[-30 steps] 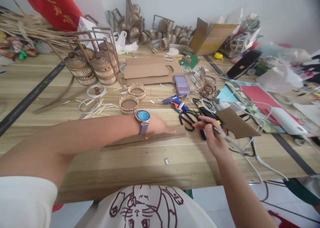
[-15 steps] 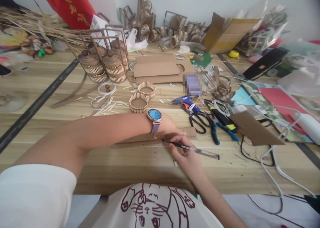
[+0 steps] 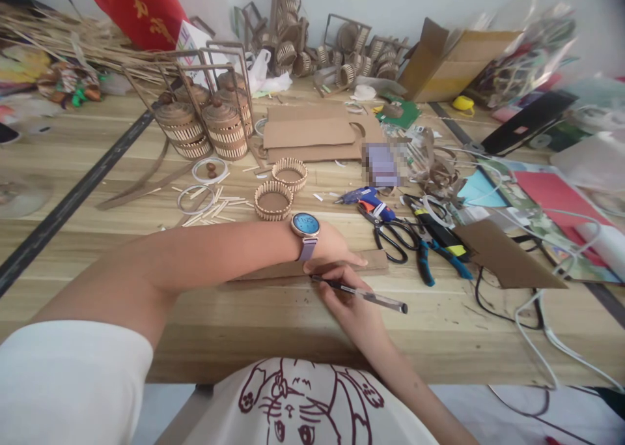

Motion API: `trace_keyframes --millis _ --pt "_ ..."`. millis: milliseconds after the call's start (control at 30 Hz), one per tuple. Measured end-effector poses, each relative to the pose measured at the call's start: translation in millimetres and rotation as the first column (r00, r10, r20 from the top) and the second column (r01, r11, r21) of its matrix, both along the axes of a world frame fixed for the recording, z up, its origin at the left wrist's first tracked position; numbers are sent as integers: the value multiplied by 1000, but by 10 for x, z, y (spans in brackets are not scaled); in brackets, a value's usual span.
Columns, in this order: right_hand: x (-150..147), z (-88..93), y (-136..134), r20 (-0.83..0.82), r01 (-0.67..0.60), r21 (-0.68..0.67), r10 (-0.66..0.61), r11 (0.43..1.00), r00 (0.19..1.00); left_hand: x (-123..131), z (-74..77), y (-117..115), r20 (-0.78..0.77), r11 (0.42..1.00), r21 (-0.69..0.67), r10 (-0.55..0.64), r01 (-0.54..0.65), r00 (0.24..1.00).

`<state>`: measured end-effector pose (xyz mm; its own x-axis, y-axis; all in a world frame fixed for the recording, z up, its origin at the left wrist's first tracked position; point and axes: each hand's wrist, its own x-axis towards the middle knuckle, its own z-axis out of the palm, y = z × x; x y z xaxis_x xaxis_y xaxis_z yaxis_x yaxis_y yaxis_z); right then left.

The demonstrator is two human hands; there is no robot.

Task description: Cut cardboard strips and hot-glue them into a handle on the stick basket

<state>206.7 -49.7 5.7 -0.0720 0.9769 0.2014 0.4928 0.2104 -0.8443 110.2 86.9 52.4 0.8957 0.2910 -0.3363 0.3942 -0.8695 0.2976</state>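
My left hand (image 3: 332, 245), with a watch (image 3: 306, 224) on its wrist, lies across a narrow brown cardboard strip (image 3: 273, 272). Its fingers are stretched out and press the strip to the table. In my right hand (image 3: 352, 307) is a slim black pen (image 3: 375, 298). The pen's tip is at the strip's near edge, close to my left thumb. Just beyond my left wrist stand two small round stick-walled baskets (image 3: 273, 202). To the right of my hands lie black-handled scissors (image 3: 393, 242) and a blue glue gun (image 3: 364, 197).
Blue-handled pliers (image 3: 426, 262) and a cardboard piece (image 3: 510, 255) lie right. Loose wooden sticks (image 3: 219, 209) and white rings (image 3: 196, 199) lie left. Framed lidded baskets (image 3: 225, 129) stand farther back, beside cardboard sheets (image 3: 310, 132). A cardboard box (image 3: 454, 64) stands at the back. White cables (image 3: 530, 331) trail right.
My right hand and the pen have moved left along the near edge of the strip. The left hand still presses on the strip. The view has shifted slightly.
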Motion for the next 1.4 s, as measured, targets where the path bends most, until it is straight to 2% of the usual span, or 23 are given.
trace_keyframes --millis 100,167,367,467,567,700,800,900,967,1067,1167,1267,1400 --pt "-8 -8 -1 19 -7 -6 7 1000 1000 4 37 -14 -170 995 -27 -102 99 980" --pt "-4 -11 2 37 -4 -15 5 1000 999 2 66 -22 -218 992 -24 -124 121 968" --pt "187 16 24 46 53 -13 -53 998 998 -1 159 -29 -247 988 -29 -152 150 957" --pt "392 61 22 116 143 -18 -140 990 983 -1 200 -43 -260 990 -20 -138 138 956" --pt "631 100 5 212 277 -42 -262 960 941 -9 227 -60 -266 990 -5 -135 139 954" --pt "966 125 -11 298 452 -28 -424 892 855 -8 218 -59 -283 986 13 -153 164 947" --pt "1167 139 -25 309 534 31 -516 845 799 7 172 -39 -299 982 22 -173 188 938" --pt "1211 158 -59 273 574 75 -570 815 775 12 139 -22 -298 980 21 -182 197 937" --pt "1128 170 -84 242 547 54 -542 836 805 4 142 -18 -296 981 15 -182 195 938" --pt "901 176 -98 195 420 0 -412 908 890 -14 163 -21 -289 983 -2 -178 186 940" --pt "694 156 -69 145 298 -20 -292 954 945 -22 157 -22 -269 985 -9 -168 172 948" --pt "588 124 -23 122 226 -24 -222 974 967 -17 119 -15 -240 988 -13 -151 152 959" --pt "548 91 17 130 214 -28 -209 976 969 -13 60 -1 -195 993 -50 -115 107 974"
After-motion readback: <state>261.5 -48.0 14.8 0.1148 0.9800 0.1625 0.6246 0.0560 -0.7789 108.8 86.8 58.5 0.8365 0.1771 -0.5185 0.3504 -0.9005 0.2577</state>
